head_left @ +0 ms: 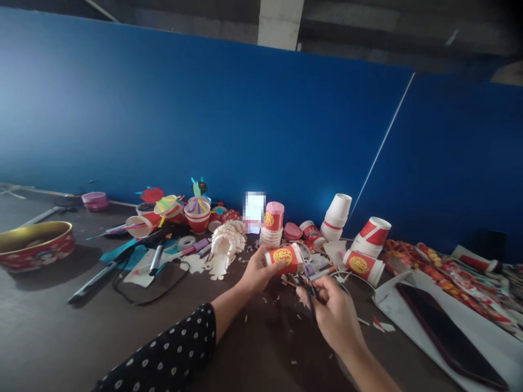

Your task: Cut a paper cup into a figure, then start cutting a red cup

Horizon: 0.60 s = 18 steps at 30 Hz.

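The left hand [258, 270] is curled around a red paper cup [283, 258] with a gold emblem, gripping it on its side between thumb and fingers and holding it above the counter [57, 332], with the cup's open end toward the right. The right hand [335, 316] is closed around the dark handles of a pair of scissors [311, 299], whose slim blades reach up to that open end. Whether they are actually biting the paper is hard to tell from this angle.

Small paper scraps [281, 299] are scattered on the dark counter below and around both hands. Just behind the left hand stands a stack of white cups topped by a pink-wrapped cup [273, 216], and to the left a fringed, cut-paper cup piece [225, 245] sits close by. Just past the scissors, a red cup [363, 267] lies on its side, leaving only a narrow gap on that side. A phone [449, 332] lies on a white sheet [392, 310] well to the right. The counter's far edge runs along a blue wall [204, 109], with a gold-rimmed tin bowl [35, 245] well off to the left.
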{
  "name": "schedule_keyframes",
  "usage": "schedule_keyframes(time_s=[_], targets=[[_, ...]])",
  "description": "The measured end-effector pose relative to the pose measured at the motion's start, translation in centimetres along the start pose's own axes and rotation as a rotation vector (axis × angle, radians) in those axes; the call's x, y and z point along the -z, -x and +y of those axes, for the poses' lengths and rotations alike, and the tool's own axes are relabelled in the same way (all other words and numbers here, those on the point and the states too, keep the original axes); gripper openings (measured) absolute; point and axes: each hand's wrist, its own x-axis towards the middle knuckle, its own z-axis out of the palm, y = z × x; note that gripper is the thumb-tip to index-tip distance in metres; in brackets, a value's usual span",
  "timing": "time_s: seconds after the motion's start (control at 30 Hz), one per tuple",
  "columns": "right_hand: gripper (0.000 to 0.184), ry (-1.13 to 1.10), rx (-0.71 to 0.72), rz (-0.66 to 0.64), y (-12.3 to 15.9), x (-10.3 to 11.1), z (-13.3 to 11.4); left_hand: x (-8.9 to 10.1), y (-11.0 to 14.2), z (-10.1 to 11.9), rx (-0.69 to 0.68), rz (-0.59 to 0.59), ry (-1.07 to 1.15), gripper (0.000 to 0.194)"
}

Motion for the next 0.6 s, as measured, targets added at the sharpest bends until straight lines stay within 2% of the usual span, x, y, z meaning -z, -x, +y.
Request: schedule_keyframes(time_s=[0.6], targets=[[0.019, -0.093, -0.018, -0.058, 0.28, 0.05, -0.08, 0.16, 0.10, 0.33, 0.008, -0.024, 0.034, 0.047]])
